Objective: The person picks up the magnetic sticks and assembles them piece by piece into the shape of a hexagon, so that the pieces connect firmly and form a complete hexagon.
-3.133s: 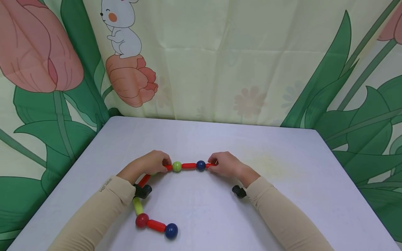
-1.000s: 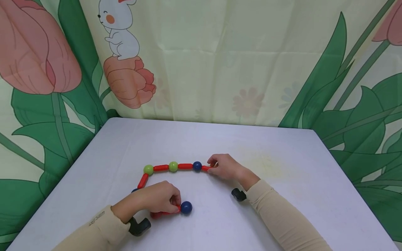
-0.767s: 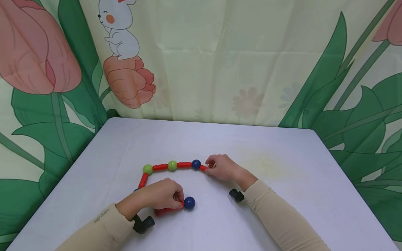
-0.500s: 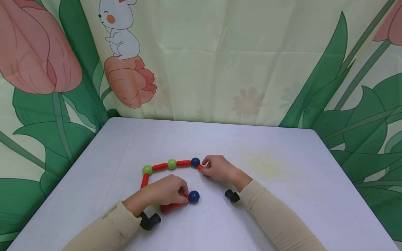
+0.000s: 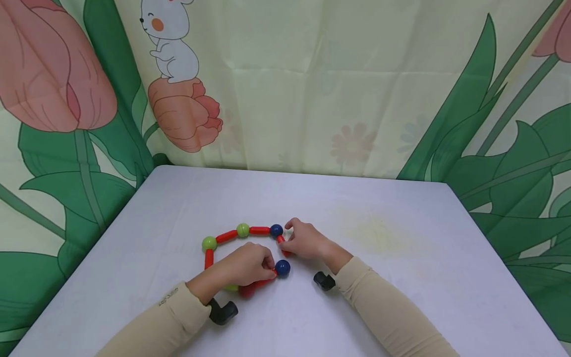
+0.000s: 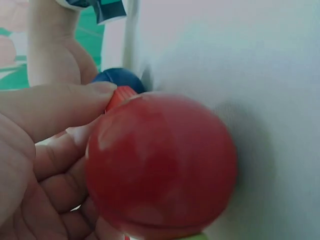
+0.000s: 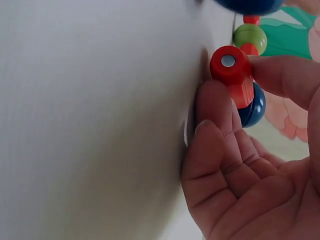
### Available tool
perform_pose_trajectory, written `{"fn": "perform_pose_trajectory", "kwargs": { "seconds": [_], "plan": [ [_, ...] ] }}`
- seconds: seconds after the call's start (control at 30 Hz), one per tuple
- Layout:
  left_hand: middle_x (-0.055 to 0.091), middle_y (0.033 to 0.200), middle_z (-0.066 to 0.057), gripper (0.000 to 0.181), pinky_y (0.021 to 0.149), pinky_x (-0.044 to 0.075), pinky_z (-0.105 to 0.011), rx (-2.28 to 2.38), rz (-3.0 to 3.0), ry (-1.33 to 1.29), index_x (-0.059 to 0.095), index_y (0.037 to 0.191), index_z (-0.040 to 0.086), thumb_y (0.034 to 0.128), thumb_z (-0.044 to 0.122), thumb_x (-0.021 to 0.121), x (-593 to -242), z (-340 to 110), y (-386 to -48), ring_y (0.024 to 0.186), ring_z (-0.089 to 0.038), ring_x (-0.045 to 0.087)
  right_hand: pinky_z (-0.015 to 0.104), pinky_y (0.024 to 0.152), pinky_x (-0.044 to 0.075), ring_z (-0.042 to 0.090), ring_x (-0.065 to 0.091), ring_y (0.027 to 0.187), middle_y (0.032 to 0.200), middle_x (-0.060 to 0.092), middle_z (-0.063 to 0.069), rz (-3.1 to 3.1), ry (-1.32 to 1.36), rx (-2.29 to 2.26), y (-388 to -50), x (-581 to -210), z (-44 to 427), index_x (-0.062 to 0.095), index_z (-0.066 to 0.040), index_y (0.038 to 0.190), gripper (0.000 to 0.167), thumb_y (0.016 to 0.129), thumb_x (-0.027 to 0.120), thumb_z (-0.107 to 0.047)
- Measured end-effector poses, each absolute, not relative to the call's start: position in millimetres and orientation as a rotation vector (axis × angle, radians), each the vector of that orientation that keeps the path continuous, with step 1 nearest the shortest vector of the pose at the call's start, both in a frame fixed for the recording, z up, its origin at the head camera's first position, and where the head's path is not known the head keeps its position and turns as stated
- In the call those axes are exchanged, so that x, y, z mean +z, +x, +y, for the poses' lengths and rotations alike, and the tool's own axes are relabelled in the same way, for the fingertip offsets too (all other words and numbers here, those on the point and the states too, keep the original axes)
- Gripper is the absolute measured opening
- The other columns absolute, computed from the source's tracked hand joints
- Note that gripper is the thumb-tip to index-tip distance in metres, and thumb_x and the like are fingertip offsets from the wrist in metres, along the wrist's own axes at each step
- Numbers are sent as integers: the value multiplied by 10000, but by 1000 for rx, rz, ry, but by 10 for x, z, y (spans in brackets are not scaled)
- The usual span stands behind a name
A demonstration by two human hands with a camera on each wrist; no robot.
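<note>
A chain of coloured balls and rods lies on the table in a nearly closed ring. My left hand pinches a red rod between thumb and fingers. That rod joins a red ball to a blue ball at one chain end. My right hand pinches the red rod at the other end, whose free tip shows a silvery disc. This rod hangs off another blue ball. A small gap separates the free tip from the first blue ball. My left hand and forearm hide part of the chain.
Green balls and red rods form the far side of the ring. Part of a yellow-green rod shows below my left hand. The white table ends at a printed cloth backdrop.
My left hand let go of the far side, took the red rod near the chain's front end and swung it right and away. My right hand moved slightly left, turning its rod toward me.
</note>
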State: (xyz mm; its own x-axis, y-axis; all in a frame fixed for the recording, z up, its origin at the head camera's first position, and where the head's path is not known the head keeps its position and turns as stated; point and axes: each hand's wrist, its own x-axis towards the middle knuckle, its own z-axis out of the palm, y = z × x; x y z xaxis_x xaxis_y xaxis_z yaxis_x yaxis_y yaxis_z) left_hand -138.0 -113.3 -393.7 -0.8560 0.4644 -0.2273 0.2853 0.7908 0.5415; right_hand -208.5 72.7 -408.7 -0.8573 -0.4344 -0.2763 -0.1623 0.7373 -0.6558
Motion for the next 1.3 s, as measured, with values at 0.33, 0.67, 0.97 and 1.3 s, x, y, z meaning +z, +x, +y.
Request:
{"fn": "perform_pose_trajectory", "kwargs": {
  "seconds": [0.33, 0.67, 0.97, 1.3],
  "plan": [
    [582, 669, 68, 108, 585, 478, -255, 758, 2661, 516, 734, 907, 108, 863, 181, 800, -3922, -1078, -1353, 643, -118, 551, 304, 647, 443, 167, 572, 659, 749, 623, 37, 2507, -447, -870, -2035, -4057, 691, 370, -32, 1432, 675, 908, 718, -277],
    [574, 658, 62, 112, 565, 483, -255, 764, 2667, 517, 724, 885, 115, 859, 188, 805, -3938, -1062, -1334, 651, -121, 547, 324, 709, 447, 175, 574, 748, 749, 591, 67, 2471, -427, -883, -2027, -4037, 679, 367, -42, 1468, 705, 918, 714, -315],
    [594, 716, 55, 168, 562, 497, -259, 781, 2681, 426, 709, 934, 109, 855, 221, 805, -3886, -1152, -1290, 642, -121, 559, 348, 741, 486, 181, 591, 775, 849, 625, 39, 2495, -449, -871, -2050, -4040, 713, 410, -82, 1461, 650, 935, 700, -327],
    [618, 846, 7, 252, 664, 538, -277, 764, 2780, 210, 681, 1028, 57, 848, 175, 813, -3749, -1786, -1247, 753, -147, 565, 439, 1015, 462, 283, 513, 1278, 1448, 505, 111, 2590, -754, -802, -2072, -4022, 669, 572, -118, 1410, 434, 988, 637, -199]
  ]
}}
